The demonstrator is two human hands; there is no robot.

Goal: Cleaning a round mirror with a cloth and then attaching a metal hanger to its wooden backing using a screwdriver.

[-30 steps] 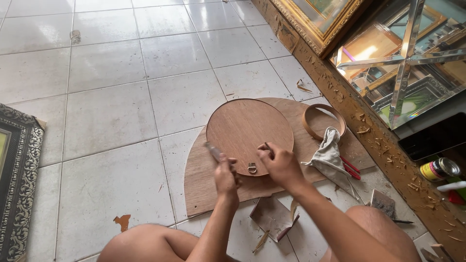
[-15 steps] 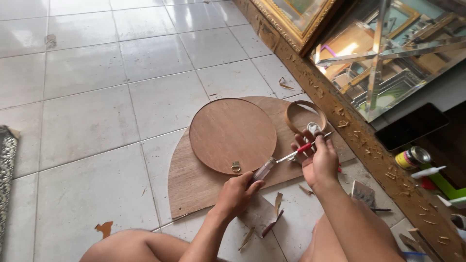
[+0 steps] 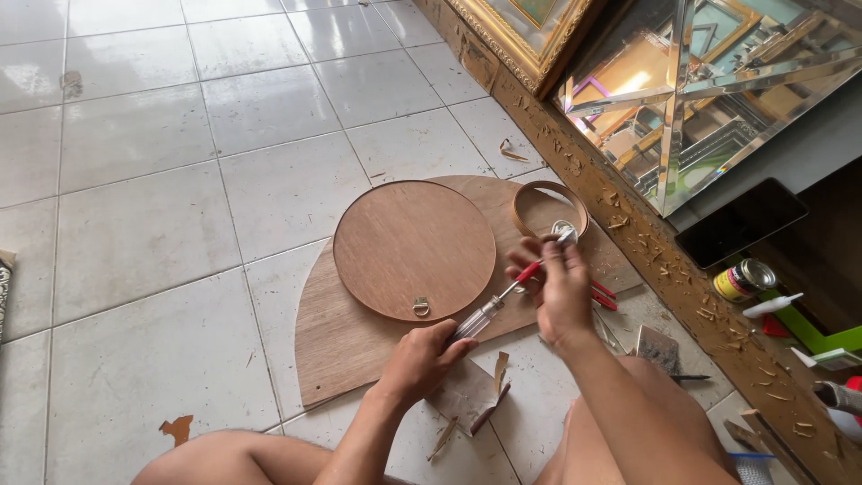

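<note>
My left hand [image 3: 420, 357] grips the clear handle of a screwdriver [image 3: 489, 310] with a red shaft. My right hand [image 3: 558, 289] pinches the far end of that shaft, where a small silvery piece [image 3: 564, 233] shows at my fingertips. Left of both hands lies a round wooden disc [image 3: 409, 242] with a small metal hanger ring [image 3: 421, 306] near its front edge. The disc rests on a larger curved plywood board [image 3: 337, 355] on the tiled floor. An open wooden ring [image 3: 524, 196] sits on the board just beyond my right hand.
Red-handled pliers [image 3: 603, 296] lie by my right wrist. A wooden ledge [image 3: 628, 211] strewn with chips runs along the right, with a gilt frame [image 3: 512, 40], mirror pieces [image 3: 709, 108], a black phone [image 3: 741, 222] and a small can [image 3: 742, 280]. Wood scraps [image 3: 471, 404] lie between my knees.
Both hands were at the hanger ring on the disc. They have since moved right, the left now holding the screwdriver handle and the right raised to its tip.
</note>
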